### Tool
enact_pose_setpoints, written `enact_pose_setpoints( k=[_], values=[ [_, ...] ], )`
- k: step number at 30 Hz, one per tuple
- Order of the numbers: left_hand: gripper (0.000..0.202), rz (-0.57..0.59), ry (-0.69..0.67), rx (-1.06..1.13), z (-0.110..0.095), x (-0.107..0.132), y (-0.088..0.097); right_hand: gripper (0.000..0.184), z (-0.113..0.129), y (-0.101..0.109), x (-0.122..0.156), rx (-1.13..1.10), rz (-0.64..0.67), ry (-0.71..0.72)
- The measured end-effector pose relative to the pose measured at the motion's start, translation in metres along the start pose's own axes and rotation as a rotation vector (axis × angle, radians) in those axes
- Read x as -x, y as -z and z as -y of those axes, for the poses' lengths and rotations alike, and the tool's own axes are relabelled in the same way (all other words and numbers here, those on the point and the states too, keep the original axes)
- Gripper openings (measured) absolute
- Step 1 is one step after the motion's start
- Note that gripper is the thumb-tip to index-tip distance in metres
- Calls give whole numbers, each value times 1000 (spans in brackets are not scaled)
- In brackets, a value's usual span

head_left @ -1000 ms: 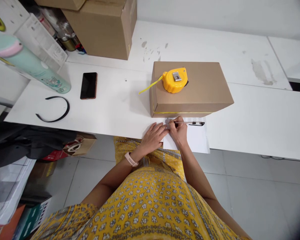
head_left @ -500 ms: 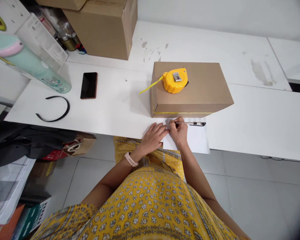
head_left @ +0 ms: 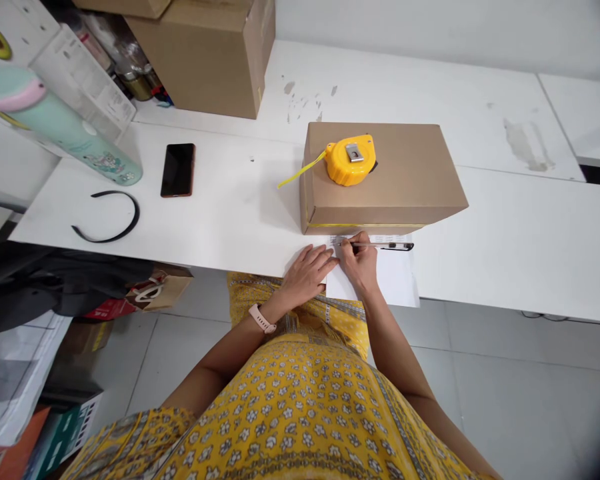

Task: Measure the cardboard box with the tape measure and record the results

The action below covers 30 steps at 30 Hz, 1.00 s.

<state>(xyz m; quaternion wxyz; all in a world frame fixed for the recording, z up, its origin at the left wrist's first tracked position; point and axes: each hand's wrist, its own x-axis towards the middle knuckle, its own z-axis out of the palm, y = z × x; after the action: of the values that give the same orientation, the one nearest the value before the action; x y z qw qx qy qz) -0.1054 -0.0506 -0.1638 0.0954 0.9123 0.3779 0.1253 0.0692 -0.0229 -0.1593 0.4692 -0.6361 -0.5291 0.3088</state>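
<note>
My right hand (head_left: pixel 360 267) is closed round a pen (head_left: pixel 393 246), its tip down on a sheet of paper (head_left: pixel 397 277) near the sheet's upper left. Small dark marks show along the top of the paper, partly covered by my fingers. My left hand (head_left: pixel 307 273) lies flat with fingers stretched, its fingertips on the paper's left edge. Just beyond the paper stands a closed cardboard box (head_left: pixel 405 167). On top of it rests a yellow tape measure (head_left: pixel 351 160), its yellow strap hanging over the box's left side.
To the left on the white table (head_left: pixel 220 200) lie a phone (head_left: pixel 178 171) and a black headband (head_left: pixel 135 220). A mint green bottle (head_left: pixel 75 133) stands at the far left. A larger cardboard box (head_left: pixel 205 63) stands at the back. The paper overhangs the table's front edge.
My right hand and the pen have shifted very slightly to the right along the paper. My left hand has stayed in place, as have the box and tape measure.
</note>
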Motion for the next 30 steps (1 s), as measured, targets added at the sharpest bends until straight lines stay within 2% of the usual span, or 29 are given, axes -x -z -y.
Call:
enact_pose_setpoints(
  k=[25,28,30],
  values=[
    [61,-7,-3,4,0,0,-2,19,5,1,0,55,11,9],
    [62,-4,-4,11,0,0,-2,20,7,1,3,61,-39,-8],
    [62,-7,-5,17,0,0,-1,20,7,6,8,40,-138,-42]
  ],
)
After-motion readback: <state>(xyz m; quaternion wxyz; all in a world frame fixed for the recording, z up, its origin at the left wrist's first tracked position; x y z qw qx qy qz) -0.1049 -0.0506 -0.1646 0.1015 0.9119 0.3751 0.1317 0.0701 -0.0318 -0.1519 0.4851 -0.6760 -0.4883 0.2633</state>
